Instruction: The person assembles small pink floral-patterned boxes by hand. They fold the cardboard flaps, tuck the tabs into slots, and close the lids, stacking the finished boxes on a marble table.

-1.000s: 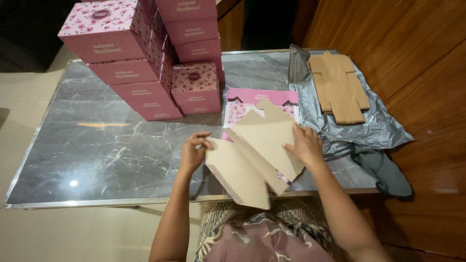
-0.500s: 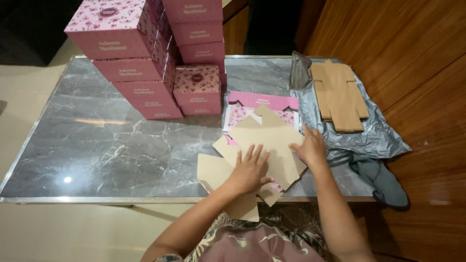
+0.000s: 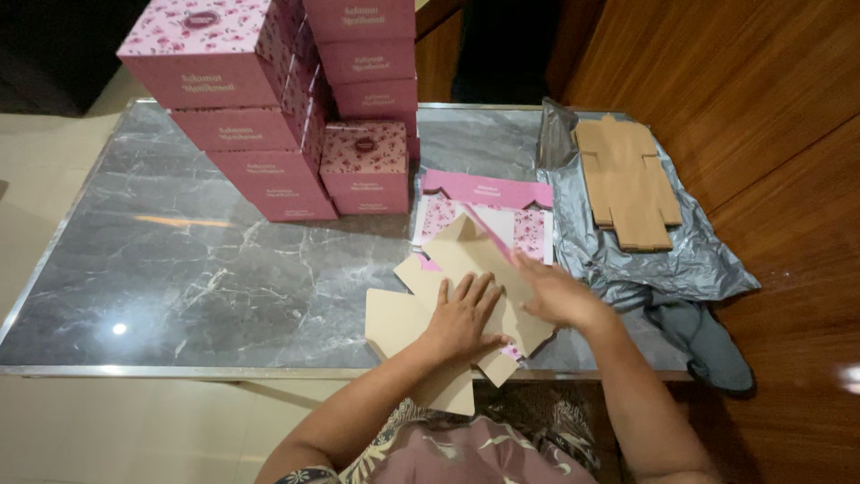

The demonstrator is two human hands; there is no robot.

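A flat brown cardboard box blank (image 3: 408,318), pink-flowered on its other side, lies near the front edge of the grey marble table (image 3: 197,269). My left hand (image 3: 463,315) presses flat on its middle, fingers spread. My right hand (image 3: 555,294) lies on the blank's right part, where a panel is folded up so its pink edge shows. Under and behind it lies a stack of flat pink flowered blanks (image 3: 484,202).
Folded pink flowered boxes (image 3: 269,99) are stacked at the back left of the table. On the right, brown flat blanks (image 3: 624,179) rest on a crumpled silver plastic bag (image 3: 663,260). A wooden wall stands to the right.
The blank went from held up and tilted to lying flat. My left hand came down onto its middle, and my right hand slid inward, folding the right panel over.
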